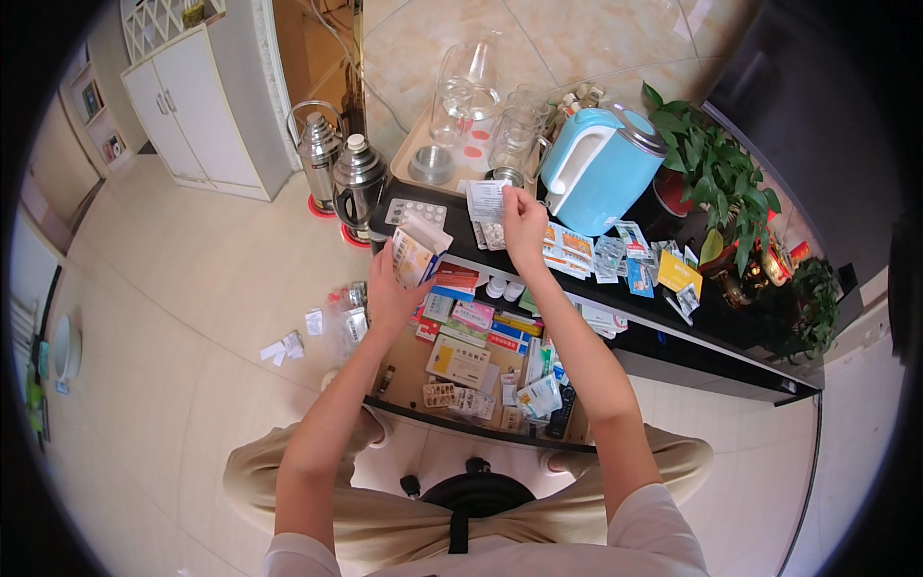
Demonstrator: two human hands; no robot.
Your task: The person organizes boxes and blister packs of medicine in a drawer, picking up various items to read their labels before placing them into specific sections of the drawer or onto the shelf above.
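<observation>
My left hand [393, 292] grips a medicine box [416, 254] whose top flap stands open, over the left side of a pulled-out drawer. My right hand [524, 220] pinches a folded paper leaflet [487, 200] bearing small print, above the black cabinet top. Just below the leaflet lie blister packs [493, 236], partly covered. Another blister pack [417, 213] rests on the cabinet top behind the box. The drawer holds a yellow and white medicine box [458, 362], several other boxes, blister packs [472, 404], a small dark bottle [387, 379] and a black remote control [561, 411].
A tray [404, 153] with glassware and a blue electric kettle [598, 173] stand behind my hands. Sachets [570, 249] and a yellow packet [679, 272] lie rightward, near potted plants [721, 159]. Two steel vacuum flasks [358, 180] stand left. Paper scraps [283, 348] and plastic bags [345, 328] lie on the floor.
</observation>
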